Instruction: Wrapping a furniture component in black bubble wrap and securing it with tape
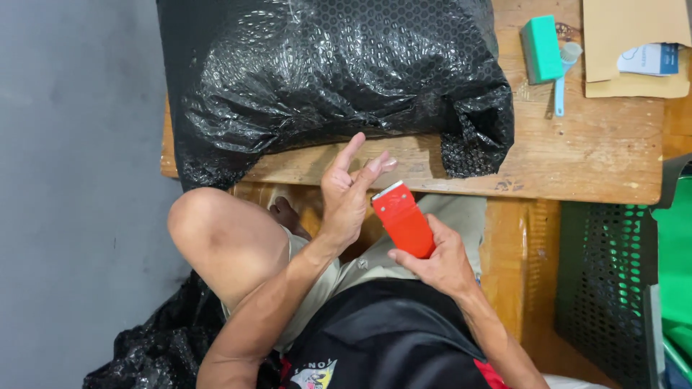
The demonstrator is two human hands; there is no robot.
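My right hand [441, 263] grips the lower end of a flat red rectangular tool [402, 218] with a pale edge at its top. My left hand [344, 196] is beside it, fingers spread, with the fingertips touching the tool's top edge. Both hands are over my lap, just in front of the wooden table's edge [577, 187]. A large roll of black bubble wrap [324, 72] lies on the table right above my hands.
A teal block [540, 47] and a light blue handled tool [564, 75] lie at the table's far right, next to brown cardboard [627, 43]. A dark green perforated crate [613, 288] stands at right. More black wrap [158, 346] lies on the grey floor.
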